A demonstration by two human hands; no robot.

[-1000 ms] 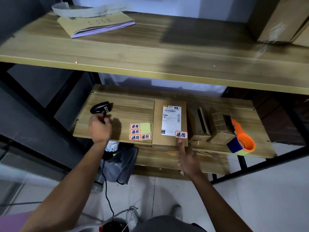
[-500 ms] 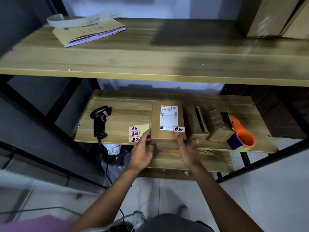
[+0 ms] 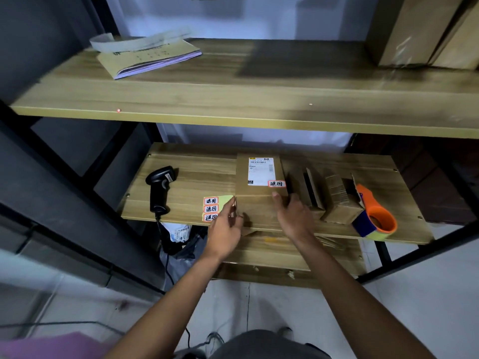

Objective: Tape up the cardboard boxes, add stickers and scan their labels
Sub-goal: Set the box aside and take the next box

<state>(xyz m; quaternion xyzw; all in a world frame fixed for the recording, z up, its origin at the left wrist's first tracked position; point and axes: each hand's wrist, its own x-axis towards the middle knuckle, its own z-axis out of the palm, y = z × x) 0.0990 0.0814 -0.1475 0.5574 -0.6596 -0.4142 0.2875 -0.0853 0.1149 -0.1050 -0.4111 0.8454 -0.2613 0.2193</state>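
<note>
Risk | box (image 3: pixel 255 190) may snag sticker sheet (image 3: pixel 211 208), centre frame | left hand (image 3: pixel 225 229), right hand (image 3: pixel 294 218) flank box; grip unclear
</note>
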